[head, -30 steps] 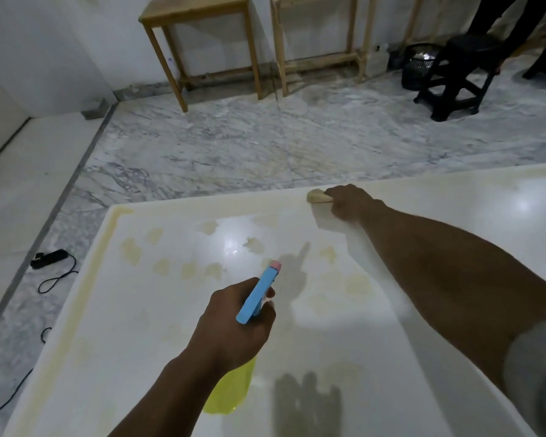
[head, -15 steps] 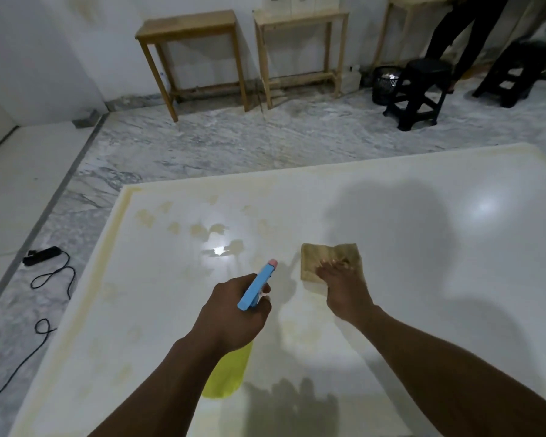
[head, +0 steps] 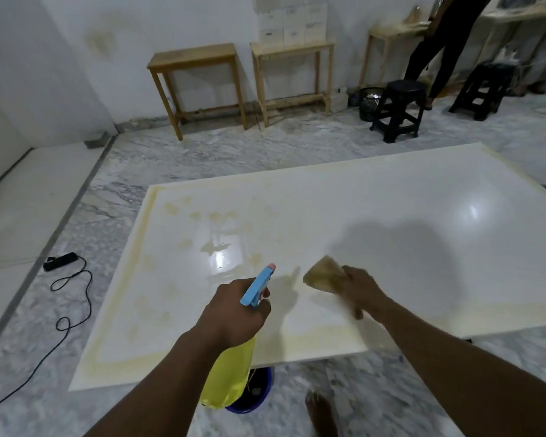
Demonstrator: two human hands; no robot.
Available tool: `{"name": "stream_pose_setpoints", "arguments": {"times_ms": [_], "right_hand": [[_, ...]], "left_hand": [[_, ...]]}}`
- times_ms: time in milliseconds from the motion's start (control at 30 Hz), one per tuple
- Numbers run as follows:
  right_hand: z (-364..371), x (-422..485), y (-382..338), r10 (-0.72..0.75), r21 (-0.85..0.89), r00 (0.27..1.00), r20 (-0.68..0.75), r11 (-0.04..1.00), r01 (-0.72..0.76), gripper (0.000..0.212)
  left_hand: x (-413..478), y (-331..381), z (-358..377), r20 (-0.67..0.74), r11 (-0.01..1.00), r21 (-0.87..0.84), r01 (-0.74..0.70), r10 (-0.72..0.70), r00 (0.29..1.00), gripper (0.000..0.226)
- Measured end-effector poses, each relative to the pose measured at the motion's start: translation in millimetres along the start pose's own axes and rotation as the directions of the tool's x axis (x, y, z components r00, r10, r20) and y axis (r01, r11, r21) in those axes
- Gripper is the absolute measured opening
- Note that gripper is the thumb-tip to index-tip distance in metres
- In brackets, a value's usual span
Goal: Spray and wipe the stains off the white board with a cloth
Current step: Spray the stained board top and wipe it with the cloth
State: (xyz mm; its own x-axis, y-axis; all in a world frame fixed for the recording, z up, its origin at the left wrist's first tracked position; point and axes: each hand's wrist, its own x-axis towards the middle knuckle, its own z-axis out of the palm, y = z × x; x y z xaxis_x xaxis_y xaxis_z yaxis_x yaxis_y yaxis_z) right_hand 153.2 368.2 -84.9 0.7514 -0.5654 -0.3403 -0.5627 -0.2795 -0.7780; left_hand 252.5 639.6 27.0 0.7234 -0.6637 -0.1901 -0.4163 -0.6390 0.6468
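Note:
A large white board (head: 391,222) lies flat, low over the marble floor, with several yellowish stains (head: 199,216) on its left part. My left hand (head: 234,313) grips a yellow spray bottle (head: 230,376) with a blue trigger head, its nozzle pointing over the board. My right hand (head: 356,291) presses a tan cloth (head: 323,275) onto the board near its front edge; hand and cloth are blurred by motion.
A dark blue bucket (head: 256,392) stands under the board's front edge, beside my bare foot (head: 320,411). A black power strip with cable (head: 60,261) lies on the floor at left. Wooden tables (head: 196,58), black stools (head: 397,111) and a standing person (head: 438,42) are at the back.
My right hand drew the cloth back from the board's far edge to the near part and turned it leftward. The view pulled back, showing the board's front edge and the bucket.

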Motion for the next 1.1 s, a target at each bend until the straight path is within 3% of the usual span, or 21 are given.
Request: {"name": "stream_pose_setpoints", "arguments": {"times_ms": [33,100,167,233,300,333,433,500,567,633,700,800,900,1100], "right_hand": [[-14,14,-14,0.104,0.244,0.994,-0.030,0.965,-0.094,0.019],[-33,45,-27,0.280,0.640,0.959,0.035,0.731,-0.237,0.023],[-42,75,-34,0.296,0.786,0.936,0.191,0.525,-0.327,0.029],[-44,110,-45,0.249,0.792,0.925,0.286,0.482,-0.375,0.029],[-47,152,-64,0.212,0.726,0.922,0.324,0.569,-0.386,0.029],[-50,179,-78,0.217,0.645,0.920,0.328,0.660,-0.385,0.029],[-57,268,-129,0.230,0.208,0.940,0.252,0.936,-0.285,0.038],[-55,318,-166,0.120,-0.085,0.976,0.181,0.991,-0.106,0.033],[-45,356,-196,-0.042,-0.393,0.990,0.136,0.915,0.093,0.026],[-22,394,-204,-0.165,-0.558,0.977,0.137,0.802,0.214,0.031],[8,413,-186,-0.145,-0.600,0.982,0.120,0.777,0.188,0.050],[64,393,-132,-0.157,-0.600,0.977,0.144,0.771,0.213,0.054],[93,332,-93,-0.340,-0.654,0.934,0.114,0.682,0.328,0.058],[92,194,-54,-0.324,-0.661,0.934,0.149,0.670,0.338,0.068]], "left_hand": [[9,0,-5,-0.014,1.000,-0.001,-0.005,0.005,1.000,0.003],[33,-1,-11,-0.029,1.000,0.004,-0.020,0.020,0.999,0.003],[60,-3,-15,-0.035,1.000,0.001,-0.021,0.021,0.999,0.005],[92,-7,-16,-0.033,1.000,-0.022,-0.011,0.010,0.999,0.007],[124,-12,-19,-0.029,0.999,-0.048,0.001,-0.002,1.000,0.010],[141,-14,-22,-0.029,0.998,-0.056,0.006,-0.008,1.000,0.010],[183,-21,-31,-0.022,0.996,-0.082,0.041,-0.043,0.999,0.008],[203,-26,-36,-0.025,0.994,-0.093,0.055,-0.057,0.998,0.008],[220,-33,-41,-0.046,0.992,-0.102,0.072,-0.077,0.996,0.009],[231,-41,-43,-0.051,0.990,-0.106,0.089,-0.094,0.994,0.013],[234,-49,-42,-0.045,0.990,-0.103,0.100,-0.105,0.993,0.014],[229,-62,-37,-0.041,0.986,-0.105,0.127,-0.132,0.990,0.010],[211,-69,-35,-0.027,0.982,-0.106,0.154,-0.158,0.987,0.010],[145,-67,-30,-0.039,0.982,-0.079,0.169,-0.172,0.984,0.013]]}}
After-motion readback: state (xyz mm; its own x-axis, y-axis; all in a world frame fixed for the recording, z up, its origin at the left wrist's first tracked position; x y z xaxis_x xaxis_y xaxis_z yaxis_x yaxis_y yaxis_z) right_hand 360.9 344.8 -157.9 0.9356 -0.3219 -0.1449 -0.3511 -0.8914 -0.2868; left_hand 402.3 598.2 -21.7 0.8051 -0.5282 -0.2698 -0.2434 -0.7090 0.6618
